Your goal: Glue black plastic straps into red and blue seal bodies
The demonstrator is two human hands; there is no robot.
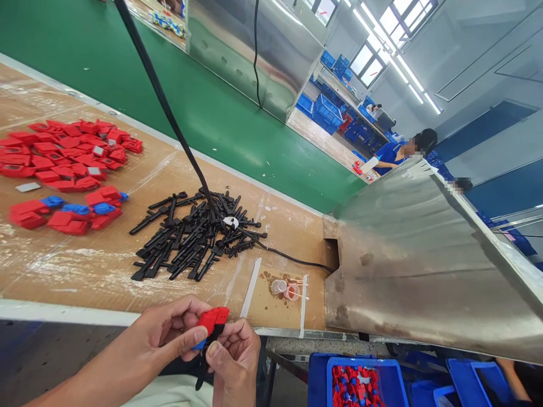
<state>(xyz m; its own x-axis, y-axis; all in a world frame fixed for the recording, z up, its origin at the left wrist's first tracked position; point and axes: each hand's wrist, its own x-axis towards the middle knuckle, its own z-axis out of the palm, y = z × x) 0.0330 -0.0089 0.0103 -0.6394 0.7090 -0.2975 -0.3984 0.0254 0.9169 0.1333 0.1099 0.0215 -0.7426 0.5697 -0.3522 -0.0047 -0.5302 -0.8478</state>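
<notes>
My left hand [172,333] pinches a red plastic toy part [212,319] with a blue piece [199,343] on its underside. Close against it, my right hand [235,356] grips a black stick-shaped plastic part [201,374], whose long end points down. Red and black parts touch between my fingertips; how far one sits in the other is hidden. Beyond my hands lies a heap of similar black parts [190,232] on the cardboard-covered bench [106,265]. Left of that heap are several red parts with blue pieces [70,215].
A pile of red parts [63,152] lies at the far left. Two small cups [279,287] with sticks stand near a metal panel [403,271]. A black cable [165,107] crosses the bench. Below right is a blue bin [394,379] of red-and-blue parts. Other people work beyond.
</notes>
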